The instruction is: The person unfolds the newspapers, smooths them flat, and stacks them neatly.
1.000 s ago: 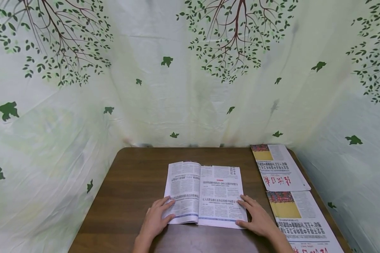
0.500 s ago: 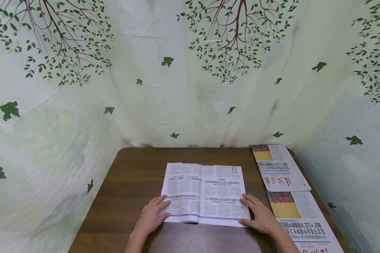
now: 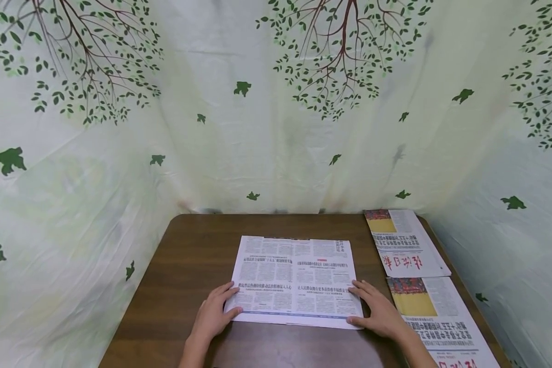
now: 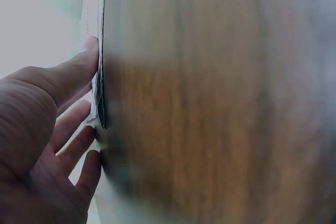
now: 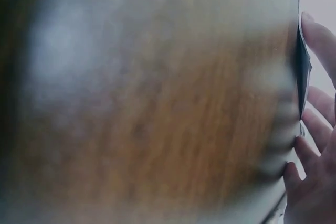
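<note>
A newspaper (image 3: 296, 281) lies spread flat on the brown table, its printed pages facing up. My left hand (image 3: 213, 311) rests at its lower left edge, thumb on the page and fingers spread along the side. At the lower right edge my right hand (image 3: 377, 311) lies the same way, thumb and fingertips on the margin. In the left wrist view the thumb (image 4: 79, 69) touches the thin paper edge (image 4: 101, 82), with the other fingers fanned below it. The right wrist view has the fingertips right at the paper edge (image 5: 303, 72).
Two folded newspapers with red headlines lie along the table's right side, one at the back (image 3: 407, 250) and one nearer (image 3: 446, 317), close to my right forearm. The wooden table (image 3: 184, 260) meets a leaf-printed cloth (image 3: 290, 153) behind and at both sides.
The left page, which bulged near the middle fold, now lies flat, and the newspaper's left edge has shifted left. My left hand has moved left with it; my right hand slightly right.
</note>
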A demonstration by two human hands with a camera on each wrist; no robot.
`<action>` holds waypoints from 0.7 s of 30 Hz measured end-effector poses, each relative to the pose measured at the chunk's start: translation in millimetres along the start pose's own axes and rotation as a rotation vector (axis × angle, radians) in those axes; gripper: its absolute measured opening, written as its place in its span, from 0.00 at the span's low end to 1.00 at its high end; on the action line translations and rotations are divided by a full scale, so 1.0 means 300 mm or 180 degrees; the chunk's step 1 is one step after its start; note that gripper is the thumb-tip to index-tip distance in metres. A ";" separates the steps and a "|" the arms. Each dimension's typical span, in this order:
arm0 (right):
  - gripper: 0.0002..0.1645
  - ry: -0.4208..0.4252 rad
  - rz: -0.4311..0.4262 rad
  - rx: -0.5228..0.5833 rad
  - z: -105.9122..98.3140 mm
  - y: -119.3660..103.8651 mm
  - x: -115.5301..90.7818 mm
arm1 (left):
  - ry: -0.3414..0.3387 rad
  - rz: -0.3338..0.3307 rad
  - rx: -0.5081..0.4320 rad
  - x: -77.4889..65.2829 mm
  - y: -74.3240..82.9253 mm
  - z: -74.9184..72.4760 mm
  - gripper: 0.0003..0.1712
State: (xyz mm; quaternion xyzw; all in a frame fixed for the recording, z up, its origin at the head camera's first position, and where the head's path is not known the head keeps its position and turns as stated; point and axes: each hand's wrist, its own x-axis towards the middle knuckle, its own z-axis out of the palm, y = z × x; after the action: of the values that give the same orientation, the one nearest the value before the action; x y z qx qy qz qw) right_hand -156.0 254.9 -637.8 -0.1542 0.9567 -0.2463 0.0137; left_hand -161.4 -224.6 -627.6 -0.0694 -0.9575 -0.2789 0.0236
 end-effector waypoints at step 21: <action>0.51 0.0022 0.0012 0.0620 0.025 0.014 -0.005 | 0.0291 -0.0405 -0.0526 -0.001 0.036 0.010 0.38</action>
State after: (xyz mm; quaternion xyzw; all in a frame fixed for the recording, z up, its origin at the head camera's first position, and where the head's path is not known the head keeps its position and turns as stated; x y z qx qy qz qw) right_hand -155.1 255.3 -646.3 -0.1495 0.9286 -0.3387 0.0258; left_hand -159.4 -214.0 -624.4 0.0027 -0.9317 -0.3607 0.0436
